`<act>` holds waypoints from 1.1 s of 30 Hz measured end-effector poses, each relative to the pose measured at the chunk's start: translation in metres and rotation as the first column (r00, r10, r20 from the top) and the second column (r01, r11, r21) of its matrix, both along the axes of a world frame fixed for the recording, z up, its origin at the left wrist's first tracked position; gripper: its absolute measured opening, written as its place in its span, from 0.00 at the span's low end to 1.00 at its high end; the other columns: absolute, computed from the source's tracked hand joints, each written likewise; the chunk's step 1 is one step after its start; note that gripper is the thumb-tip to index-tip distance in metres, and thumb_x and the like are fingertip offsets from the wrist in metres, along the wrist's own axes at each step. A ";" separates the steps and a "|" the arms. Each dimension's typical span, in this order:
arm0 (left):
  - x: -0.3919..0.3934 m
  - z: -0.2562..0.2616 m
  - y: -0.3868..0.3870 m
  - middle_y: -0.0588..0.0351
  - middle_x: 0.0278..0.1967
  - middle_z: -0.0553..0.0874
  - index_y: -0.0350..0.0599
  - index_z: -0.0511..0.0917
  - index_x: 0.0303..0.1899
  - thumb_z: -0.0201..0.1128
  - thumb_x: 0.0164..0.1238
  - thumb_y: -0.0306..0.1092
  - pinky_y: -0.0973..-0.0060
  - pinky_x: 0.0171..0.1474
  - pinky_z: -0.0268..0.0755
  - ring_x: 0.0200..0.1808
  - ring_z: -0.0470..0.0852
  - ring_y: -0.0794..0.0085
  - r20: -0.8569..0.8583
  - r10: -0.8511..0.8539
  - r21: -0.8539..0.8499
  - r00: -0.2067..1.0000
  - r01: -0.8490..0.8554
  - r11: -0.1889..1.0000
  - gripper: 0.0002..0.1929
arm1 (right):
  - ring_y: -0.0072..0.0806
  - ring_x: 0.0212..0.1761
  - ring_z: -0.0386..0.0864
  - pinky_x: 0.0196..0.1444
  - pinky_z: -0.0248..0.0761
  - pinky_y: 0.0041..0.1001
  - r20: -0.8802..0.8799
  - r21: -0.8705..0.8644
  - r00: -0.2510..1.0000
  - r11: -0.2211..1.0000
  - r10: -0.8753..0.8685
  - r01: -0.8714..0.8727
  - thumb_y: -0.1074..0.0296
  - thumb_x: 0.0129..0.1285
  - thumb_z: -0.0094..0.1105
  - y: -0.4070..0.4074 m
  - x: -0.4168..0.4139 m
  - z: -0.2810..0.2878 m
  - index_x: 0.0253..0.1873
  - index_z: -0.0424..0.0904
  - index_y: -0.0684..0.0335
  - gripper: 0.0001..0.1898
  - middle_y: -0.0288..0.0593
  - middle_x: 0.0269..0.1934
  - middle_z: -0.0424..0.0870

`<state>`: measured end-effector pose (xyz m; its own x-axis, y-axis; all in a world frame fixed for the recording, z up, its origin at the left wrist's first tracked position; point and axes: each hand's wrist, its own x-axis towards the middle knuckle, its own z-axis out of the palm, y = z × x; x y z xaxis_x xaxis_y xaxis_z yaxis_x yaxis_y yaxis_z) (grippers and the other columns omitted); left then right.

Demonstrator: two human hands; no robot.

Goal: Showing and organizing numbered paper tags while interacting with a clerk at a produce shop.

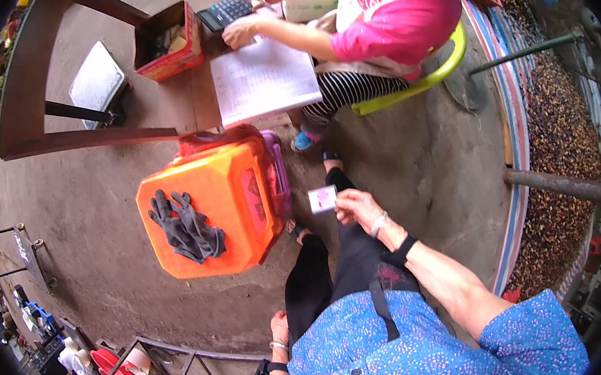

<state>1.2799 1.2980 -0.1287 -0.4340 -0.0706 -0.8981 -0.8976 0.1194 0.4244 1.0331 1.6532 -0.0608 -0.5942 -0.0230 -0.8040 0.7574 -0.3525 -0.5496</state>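
Observation:
My right hand (pixel 354 206), at the end of an outstretched arm, pinches a small white card (pixel 322 199) with a pinkish print between thumb and fingers. Low in the view, my left hand (pixel 280 327) hangs beside my thigh; its fingers are partly hidden, so whether it holds anything cannot be told. Left of the card stands an orange plastic stool (pixel 247 236) on top of other stools. A pair of dark grey gloves (pixel 188 228) lies on its seat. Beyond it, an open notebook (pixel 267 84) with handwriting rests on a wooden table (pixel 192 104).
A seated person in a pink shirt (pixel 387 17) has both hands by a black calculator (pixel 228 12). A red tin box (pixel 170 47) stands beside it. At left is a platform scale (pixel 98 84). Striped sheeting (pixel 515 208) edges a spread of small brown pieces (pixel 557 228) at right; a metal rack (pixel 192 350) stands below.

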 end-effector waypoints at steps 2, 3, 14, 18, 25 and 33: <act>0.006 0.003 0.001 0.59 0.25 0.80 0.34 0.77 0.33 0.61 0.55 0.35 0.81 0.30 0.68 0.26 0.75 0.79 0.001 -0.058 -0.027 0.998 0.058 0.998 0.12 | 0.18 0.25 0.77 0.25 0.72 0.17 -0.048 -0.048 0.994 0.994 -0.101 0.099 0.64 0.60 0.58 -0.002 -0.006 0.005 0.41 0.75 0.60 0.09 0.35 0.29 0.80; 0.003 0.007 0.005 0.59 0.25 0.80 0.34 0.77 0.33 0.61 0.55 0.35 0.81 0.30 0.68 0.26 0.75 0.79 0.041 0.072 0.072 0.997 -0.074 0.995 0.11 | 0.18 0.24 0.77 0.25 0.72 0.17 -0.064 -0.062 0.989 0.990 -0.134 0.130 0.64 0.60 0.58 -0.002 -0.008 0.007 0.41 0.75 0.60 0.09 0.35 0.29 0.80; -0.005 0.015 0.011 0.59 0.25 0.80 0.34 0.76 0.32 0.61 0.56 0.35 0.81 0.30 0.69 0.26 0.75 0.78 0.037 0.143 0.098 0.989 -0.146 0.984 0.11 | 0.16 0.22 0.77 0.24 0.71 0.16 -0.133 -0.047 0.970 0.979 -0.205 0.200 0.66 0.60 0.58 -0.007 -0.029 0.006 0.41 0.75 0.61 0.07 0.36 0.29 0.81; 0.011 -0.003 0.000 0.59 0.24 0.79 0.34 0.76 0.32 0.60 0.57 0.35 0.80 0.29 0.68 0.26 0.74 0.79 -0.013 0.051 0.055 0.999 -0.051 0.997 0.11 | 0.16 0.22 0.77 0.25 0.71 0.16 -0.141 -0.043 0.966 0.976 -0.215 0.212 0.67 0.60 0.58 -0.011 -0.035 0.009 0.41 0.75 0.62 0.08 0.36 0.29 0.81; 0.000 0.008 0.009 0.59 0.24 0.80 0.34 0.76 0.32 0.59 0.58 0.34 0.81 0.29 0.68 0.26 0.74 0.79 0.029 0.088 0.072 0.996 -0.090 0.993 0.11 | 0.17 0.22 0.77 0.25 0.72 0.17 -0.145 -0.050 0.963 0.974 -0.228 0.223 0.67 0.59 0.59 -0.017 -0.035 0.007 0.41 0.75 0.63 0.08 0.37 0.30 0.81; -0.012 0.025 0.020 0.59 0.25 0.80 0.35 0.75 0.33 0.61 0.57 0.33 0.81 0.30 0.69 0.25 0.75 0.78 0.082 0.180 0.112 0.980 -0.188 0.976 0.09 | 0.19 0.23 0.78 0.25 0.73 0.18 -0.140 -0.044 0.969 0.979 -0.203 0.198 0.70 0.59 0.58 -0.024 -0.027 0.004 0.41 0.74 0.61 0.07 0.40 0.30 0.81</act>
